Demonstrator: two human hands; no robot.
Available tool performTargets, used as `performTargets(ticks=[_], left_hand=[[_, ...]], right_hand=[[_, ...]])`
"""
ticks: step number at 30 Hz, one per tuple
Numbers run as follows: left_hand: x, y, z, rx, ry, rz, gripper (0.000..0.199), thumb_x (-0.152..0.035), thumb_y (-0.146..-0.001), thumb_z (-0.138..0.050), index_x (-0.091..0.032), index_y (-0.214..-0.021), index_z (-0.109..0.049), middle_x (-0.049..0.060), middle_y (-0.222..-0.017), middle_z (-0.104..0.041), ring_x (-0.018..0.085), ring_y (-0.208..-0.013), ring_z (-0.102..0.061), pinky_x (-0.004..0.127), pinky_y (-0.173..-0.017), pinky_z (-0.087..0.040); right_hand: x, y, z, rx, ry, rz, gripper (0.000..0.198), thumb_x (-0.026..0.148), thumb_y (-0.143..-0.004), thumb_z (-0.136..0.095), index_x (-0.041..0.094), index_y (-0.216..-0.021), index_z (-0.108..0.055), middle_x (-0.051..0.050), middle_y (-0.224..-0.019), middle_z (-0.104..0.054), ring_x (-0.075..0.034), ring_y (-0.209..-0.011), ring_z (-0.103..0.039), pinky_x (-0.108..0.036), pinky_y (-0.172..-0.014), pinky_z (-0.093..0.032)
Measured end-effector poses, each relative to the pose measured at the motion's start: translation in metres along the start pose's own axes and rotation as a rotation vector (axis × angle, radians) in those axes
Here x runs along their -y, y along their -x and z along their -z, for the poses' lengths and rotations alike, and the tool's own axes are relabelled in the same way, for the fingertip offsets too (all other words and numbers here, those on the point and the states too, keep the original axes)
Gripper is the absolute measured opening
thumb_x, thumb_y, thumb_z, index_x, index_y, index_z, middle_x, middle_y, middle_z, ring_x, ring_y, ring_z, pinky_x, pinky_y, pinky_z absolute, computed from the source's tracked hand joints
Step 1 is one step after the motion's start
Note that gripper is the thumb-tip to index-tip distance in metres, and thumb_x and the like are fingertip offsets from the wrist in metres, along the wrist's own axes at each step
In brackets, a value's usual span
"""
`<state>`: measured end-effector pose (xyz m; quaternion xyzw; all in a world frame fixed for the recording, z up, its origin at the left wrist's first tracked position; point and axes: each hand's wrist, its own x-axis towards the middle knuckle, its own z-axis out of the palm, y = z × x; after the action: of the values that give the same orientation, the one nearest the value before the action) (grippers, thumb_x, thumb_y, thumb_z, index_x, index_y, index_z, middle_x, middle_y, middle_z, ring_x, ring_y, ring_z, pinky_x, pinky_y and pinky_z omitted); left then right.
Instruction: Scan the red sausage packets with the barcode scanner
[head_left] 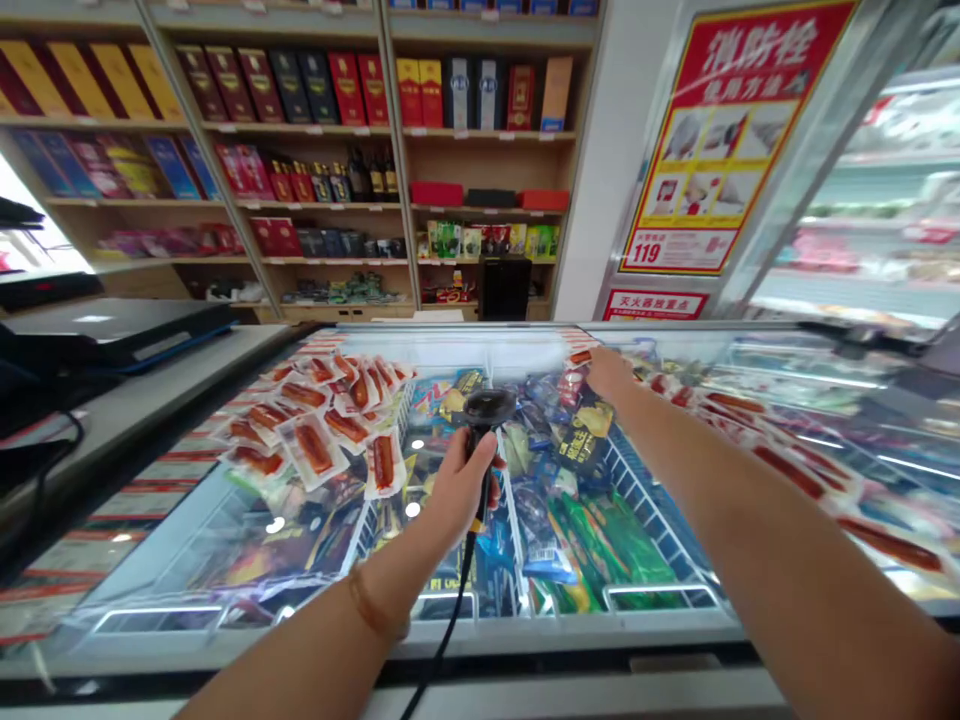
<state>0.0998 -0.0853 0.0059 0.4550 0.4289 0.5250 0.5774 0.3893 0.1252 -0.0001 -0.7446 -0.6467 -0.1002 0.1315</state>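
Observation:
My left hand [465,470] is wrapped round the handle of a black barcode scanner [489,405], its cable running down toward me. Farther off, my right hand [609,374] reaches to the back of the freezer top, fingers closed on a small vacuum-packed sausage [580,358]; motion blurs it a little. To the left of the scanner, several clear packs of reddish-brown sausages [313,447] lie heaped on the freezer's glass lid. More sausage packs [787,470] are spread on the right, partly behind my right forearm.
Under the glass, white wire baskets [508,510] hold bagged frozen food [600,535]. A counter [150,350] with dark devices runs along the left. Beyond the freezer stand shelves [300,128] of boxed goods and a black box-like object [505,288]. A red-and-yellow poster [731,140] hangs on the right.

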Motion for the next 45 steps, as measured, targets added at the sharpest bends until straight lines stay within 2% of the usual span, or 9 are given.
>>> performTargets(ticks=[5,14,18,24,27,30,34,40,45], left_hand=[[0.007,0.002,-0.001,0.069,-0.038,0.008,0.051,-0.065,-0.075,-0.066,-0.021,-0.091,-0.045,-0.004,-0.073,-0.061,0.006,-0.042,-0.051,0.02,-0.038,-0.042],[0.009,0.003,0.0,0.058,-0.012,0.029,0.052,-0.066,-0.076,-0.065,-0.021,-0.094,-0.045,-0.004,-0.075,-0.061,0.006,-0.043,-0.05,0.02,-0.039,-0.042],[0.008,0.004,0.0,0.07,-0.03,0.021,0.052,-0.065,-0.076,-0.065,-0.022,-0.097,-0.045,-0.004,-0.073,-0.06,0.007,-0.044,-0.05,0.02,-0.04,-0.042],[0.011,0.001,0.001,0.081,-0.028,-0.029,0.052,-0.066,-0.077,-0.064,-0.022,-0.098,-0.045,-0.004,-0.071,-0.061,0.008,-0.042,-0.05,0.021,-0.038,-0.041],[0.01,0.0,0.0,0.076,-0.036,-0.036,0.054,-0.067,-0.075,-0.065,-0.022,-0.096,-0.044,-0.004,-0.069,-0.061,0.008,-0.041,-0.049,0.022,-0.037,-0.041],[0.007,0.001,-0.001,0.059,-0.033,-0.038,0.056,-0.068,-0.072,-0.067,-0.022,-0.094,-0.043,-0.005,-0.069,-0.06,0.007,-0.04,-0.05,0.021,-0.037,-0.042],[0.006,0.003,-0.001,0.059,-0.028,-0.038,0.055,-0.068,-0.071,-0.068,-0.022,-0.09,-0.042,-0.005,-0.067,-0.06,0.007,-0.04,-0.05,0.021,-0.035,-0.042],[0.009,0.005,-0.001,0.093,-0.051,-0.056,0.054,-0.067,-0.071,-0.068,-0.023,-0.09,-0.043,-0.005,-0.067,-0.06,0.007,-0.039,-0.05,0.021,-0.035,-0.042],[0.008,0.007,-0.002,0.11,-0.064,-0.07,0.053,-0.066,-0.072,-0.067,-0.022,-0.089,-0.043,-0.005,-0.068,-0.061,0.008,-0.039,-0.051,0.021,-0.035,-0.041]], right_hand=[[-0.002,-0.024,-0.009,0.099,0.073,0.016,0.048,0.013,-0.093,-0.036,0.01,-0.14,-0.048,-0.021,-0.144,-0.05,-0.034,-0.126,-0.052,-0.052,-0.102,-0.041],[-0.001,-0.035,-0.019,0.025,0.237,0.156,0.039,0.015,-0.09,-0.045,0.012,-0.121,-0.068,-0.022,-0.128,-0.06,-0.037,-0.124,-0.048,-0.051,-0.098,-0.038],[0.009,-0.019,-0.012,-0.072,0.25,0.336,0.035,0.031,-0.092,-0.05,0.01,-0.111,-0.071,-0.022,-0.122,-0.064,-0.035,-0.119,-0.052,-0.048,-0.097,-0.038],[0.035,0.037,0.004,-0.023,0.124,0.473,0.043,0.053,-0.093,-0.05,0.017,-0.097,-0.074,-0.014,-0.096,-0.074,-0.028,-0.093,-0.064,-0.041,-0.089,-0.041],[0.038,0.067,0.01,0.017,-0.112,0.449,0.045,0.057,-0.093,-0.049,0.021,-0.1,-0.075,-0.009,-0.098,-0.075,-0.025,-0.091,-0.067,-0.035,-0.084,-0.045],[0.034,0.089,0.012,0.041,-0.318,0.345,0.038,0.047,-0.095,-0.049,0.023,-0.114,-0.072,-0.007,-0.115,-0.073,-0.024,-0.103,-0.066,-0.035,-0.089,-0.048],[0.03,0.105,0.007,0.059,-0.282,0.192,0.045,0.037,-0.091,-0.057,0.021,-0.134,-0.059,-0.011,-0.139,-0.06,-0.029,-0.128,-0.054,-0.042,-0.105,-0.042],[0.031,0.115,-0.003,0.034,-0.345,0.055,0.033,0.039,-0.087,-0.062,0.022,-0.115,-0.063,-0.011,-0.124,-0.064,-0.028,-0.116,-0.06,-0.043,-0.099,-0.045],[0.023,0.118,-0.003,-0.132,-0.544,0.163,0.019,0.028,-0.074,-0.071,0.021,-0.089,-0.063,-0.007,-0.106,-0.063,-0.024,-0.105,-0.06,-0.04,-0.097,-0.047]])
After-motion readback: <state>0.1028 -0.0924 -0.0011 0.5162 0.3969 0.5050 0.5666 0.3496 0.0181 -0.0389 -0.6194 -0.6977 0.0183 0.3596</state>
